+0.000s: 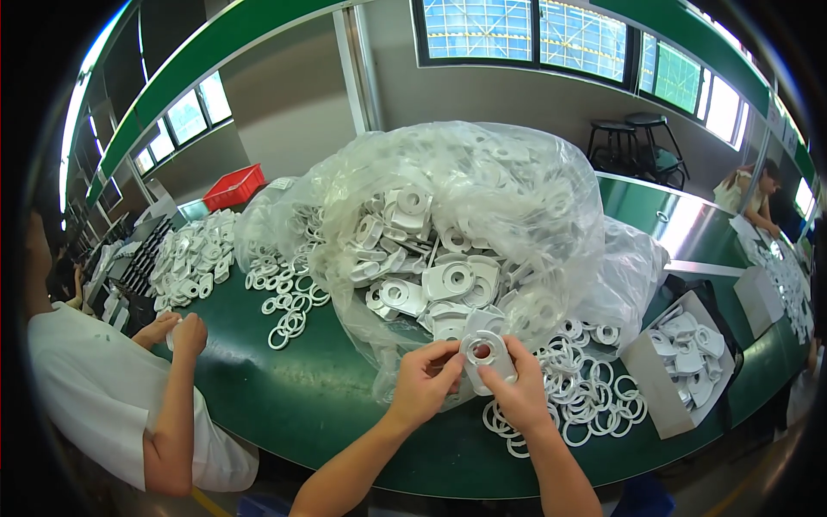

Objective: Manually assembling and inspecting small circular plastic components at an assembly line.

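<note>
Between my two hands, over the near side of the green table, is a white plastic part (pixel 503 367) with a rounded end and a round hole. My left hand (pixel 422 388) pinches its left edge. My right hand (pixel 522 392) grips it from the right, thumb across its lower front. Just beyond lies a big clear plastic bag (pixel 517 172), open toward me, full of similar white parts (pixel 399 295). A pile of loose white rings (pixel 586 388) lies to the right of my right hand. Fingertips behind the part are hidden.
An open box (pixel 656 398) of white parts stands at the right on the green table (pixel 345 414). More rings (pixel 289 310) and a heap of white parts (pixel 194 258) lie left, near a red bin (pixel 234 187). A co-worker (pixel 112 388) works close at my left; another person (pixel 749 194) is far right.
</note>
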Demonstrator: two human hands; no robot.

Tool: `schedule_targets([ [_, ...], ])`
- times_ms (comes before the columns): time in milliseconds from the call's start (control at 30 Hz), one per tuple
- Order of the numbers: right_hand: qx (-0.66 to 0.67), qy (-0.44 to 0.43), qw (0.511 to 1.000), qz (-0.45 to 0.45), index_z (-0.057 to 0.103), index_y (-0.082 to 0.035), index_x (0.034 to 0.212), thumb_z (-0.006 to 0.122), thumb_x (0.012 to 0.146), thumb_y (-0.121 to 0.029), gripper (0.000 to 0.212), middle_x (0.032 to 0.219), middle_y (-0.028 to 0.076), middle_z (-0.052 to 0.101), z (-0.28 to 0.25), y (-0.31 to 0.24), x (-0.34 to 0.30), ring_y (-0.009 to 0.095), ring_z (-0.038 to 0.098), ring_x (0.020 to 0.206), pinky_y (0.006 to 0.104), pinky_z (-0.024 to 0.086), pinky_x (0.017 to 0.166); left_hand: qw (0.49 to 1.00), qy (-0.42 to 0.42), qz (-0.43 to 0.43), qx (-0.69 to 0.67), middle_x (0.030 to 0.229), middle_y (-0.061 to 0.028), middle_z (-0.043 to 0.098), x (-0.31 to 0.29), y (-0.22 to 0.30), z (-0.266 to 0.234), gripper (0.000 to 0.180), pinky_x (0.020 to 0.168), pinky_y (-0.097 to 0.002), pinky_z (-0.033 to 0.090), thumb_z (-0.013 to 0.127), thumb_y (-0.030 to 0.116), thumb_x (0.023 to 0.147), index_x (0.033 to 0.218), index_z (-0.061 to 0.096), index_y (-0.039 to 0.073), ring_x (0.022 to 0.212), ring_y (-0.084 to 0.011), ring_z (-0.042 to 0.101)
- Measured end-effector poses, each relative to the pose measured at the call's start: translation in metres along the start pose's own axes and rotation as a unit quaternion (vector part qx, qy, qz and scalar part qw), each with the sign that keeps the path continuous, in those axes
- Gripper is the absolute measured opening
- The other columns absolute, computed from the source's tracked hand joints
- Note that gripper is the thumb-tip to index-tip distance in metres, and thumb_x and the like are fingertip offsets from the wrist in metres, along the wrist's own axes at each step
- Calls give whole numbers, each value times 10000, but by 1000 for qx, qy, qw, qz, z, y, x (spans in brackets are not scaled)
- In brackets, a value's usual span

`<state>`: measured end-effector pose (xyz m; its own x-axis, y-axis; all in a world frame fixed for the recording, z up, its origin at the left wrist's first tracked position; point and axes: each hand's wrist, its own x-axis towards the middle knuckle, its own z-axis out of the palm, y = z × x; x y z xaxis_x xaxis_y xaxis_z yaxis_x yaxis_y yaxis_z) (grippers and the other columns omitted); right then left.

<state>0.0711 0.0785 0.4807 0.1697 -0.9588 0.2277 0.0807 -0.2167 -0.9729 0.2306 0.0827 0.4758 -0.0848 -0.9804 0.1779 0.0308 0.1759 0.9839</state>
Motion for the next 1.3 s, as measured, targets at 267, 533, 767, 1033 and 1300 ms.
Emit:
schedule_targets([
  [267, 209, 38, 977, 28, 551, 10, 1008, 545, 812, 13, 195, 929, 47, 593, 12, 7, -2, 96, 544, 838, 232, 429, 770, 973, 35, 169, 152, 788, -68, 594, -4, 4, 16, 189, 578, -222, 428, 614, 13, 800, 985, 654, 1, 619, -120, 525],
  [533, 193, 63, 979, 17, 561, 5, 939, 559, 806, 11, 134, 857, 30, 591, 14, 9, -3, 77, 538, 771, 215, 433, 710, 969, 55, 184, 158, 873, -91, 655, -6, 5, 20, 177, 567, -241, 471, 622, -7, 784, 956, 661, -1, 690, -141, 593],
  [767, 165, 64, 984, -1, 566, 6, 927, 565, 816, 3, 111, 864, 34, 592, 14, 11, -5, 75, 546, 782, 215, 439, 716, 973, 54, 163, 151, 864, -89, 648, -10, 7, 22, 201, 637, -226, 459, 617, -19, 781, 976, 663, -14, 742, -126, 594],
  [1033, 177, 47, 983, -18, 564, 10, 942, 559, 817, 16, 125, 873, 34, 589, 14, 4, -7, 76, 545, 787, 218, 440, 725, 961, 74, 220, 152, 809, -84, 644, -10, 6, 21, 191, 563, -239, 457, 644, -30, 751, 939, 664, -9, 626, -131, 577],
  [1300, 148, 56, 986, -52, 557, 9, 927, 559, 812, 27, 116, 853, 22, 573, 16, 5, -10, 74, 533, 779, 216, 434, 725, 955, 70, 239, 159, 784, -81, 636, -12, 10, 22, 187, 577, -236, 457, 641, -34, 751, 935, 662, -11, 631, -127, 576],
])
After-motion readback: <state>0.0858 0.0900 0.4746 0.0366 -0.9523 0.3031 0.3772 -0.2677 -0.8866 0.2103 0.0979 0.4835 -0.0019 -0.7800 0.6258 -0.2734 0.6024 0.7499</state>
